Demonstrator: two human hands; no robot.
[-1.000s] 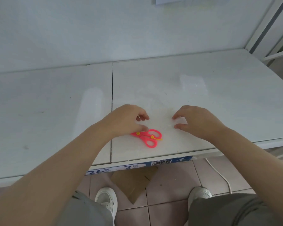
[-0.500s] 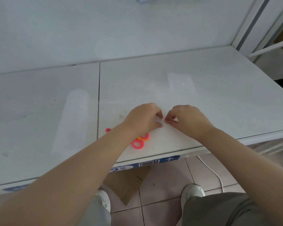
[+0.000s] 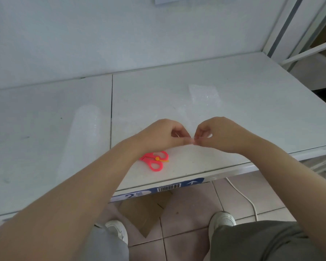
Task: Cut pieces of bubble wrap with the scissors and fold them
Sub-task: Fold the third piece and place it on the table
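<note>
Right at the fingertips, pinches the bubble wrap (image 3: 193, 141) from both sides. Left hand (image 3: 164, 135): thumb and forefinger pressed together on the wrap's edge, other fingers curled in toward the palm. Right hand (image 3: 222, 135): likewise, thumb and forefinger closed on the same edge, the rest tucked under. Sets the two pinches almost tip to tip, knuckles up, just above the table (image 3: 252, 113). Shows of the wrap only a thin glinting fold between the fingertips and a faintly whiter patch on the tabletop just nearer than the fingers; cannot tell the full extent, clear stuff on a white top. Nearer than the left fingers and a little to their left, the scissors (image 3: 155, 160), flat on the table, touched by neither set of fingers: pink handles, orange pivot, blade end running under the left forearm. Farther than the right fingers and well apart from them, a second clear piece (image 3: 204, 96), flat on the table. Far to the left of the left fingers, a pale glinting strip (image 3: 87, 125); wrap or reflection, cannot tell. Nearer than all the fingers, past the table's front edge with its barcode label (image 3: 168, 189): tiled floor (image 3: 192, 208), a brown cardboard scrap (image 3: 143, 213), a white cable (image 3: 243, 196), and two white shoes (image 3: 119, 230)
</note>
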